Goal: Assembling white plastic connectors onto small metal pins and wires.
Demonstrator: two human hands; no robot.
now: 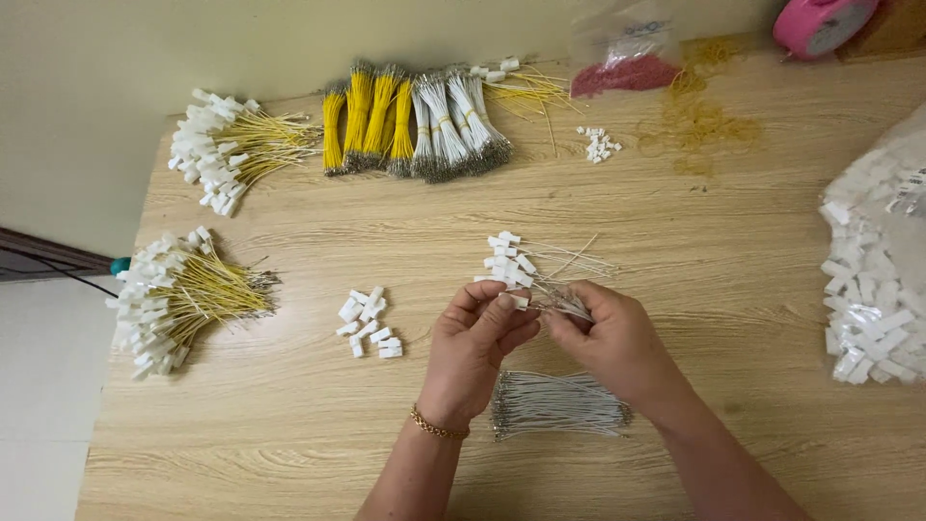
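The scene is brightly and evenly lit from above, with soft, short shadows under the hands and wire bundles. The wooden table (289, 425) shows no harsh glare. The wide lens bends the table edges; the far corners look slightly soft.

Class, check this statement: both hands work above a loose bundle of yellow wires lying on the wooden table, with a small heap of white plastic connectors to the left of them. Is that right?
Not quite. The head view shows the left hand and right hand above a loose bundle of grey-white wires, not yellow ones. It does lie on the wooden table, and the small heap of white plastic connectors is to their left.
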